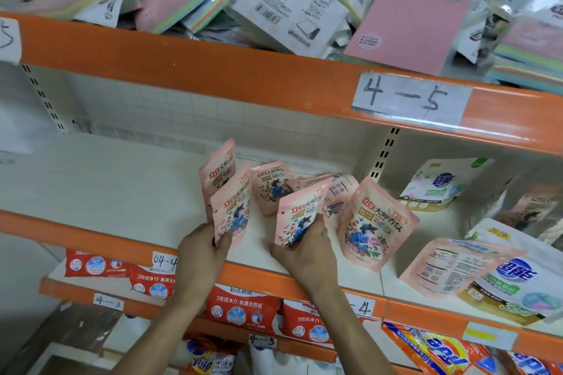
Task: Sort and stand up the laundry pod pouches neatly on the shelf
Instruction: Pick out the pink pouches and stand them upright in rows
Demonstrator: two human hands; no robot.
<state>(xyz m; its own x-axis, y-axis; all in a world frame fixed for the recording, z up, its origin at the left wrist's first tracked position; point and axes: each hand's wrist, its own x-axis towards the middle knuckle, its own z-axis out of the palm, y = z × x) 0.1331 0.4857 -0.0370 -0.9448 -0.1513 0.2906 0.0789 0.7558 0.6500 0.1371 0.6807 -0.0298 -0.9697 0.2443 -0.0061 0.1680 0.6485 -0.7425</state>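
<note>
Early | left hand (202,248) clamps pink pouches (229,211) | right hand (304,253) clamps single pouch (300,216) | beyond fingertips, loose pouches (271,187) jumbled (unsorted)

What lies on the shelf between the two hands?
In the head view, bare white shelf lies between the left hand, gripping pouches, and the right hand, gripping one pouch; farther back stands another pink pouch.

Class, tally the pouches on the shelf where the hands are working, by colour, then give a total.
Pink pouches: at least 8; overlaps may hide another
White pouches: 2
Total: at least 10
</note>
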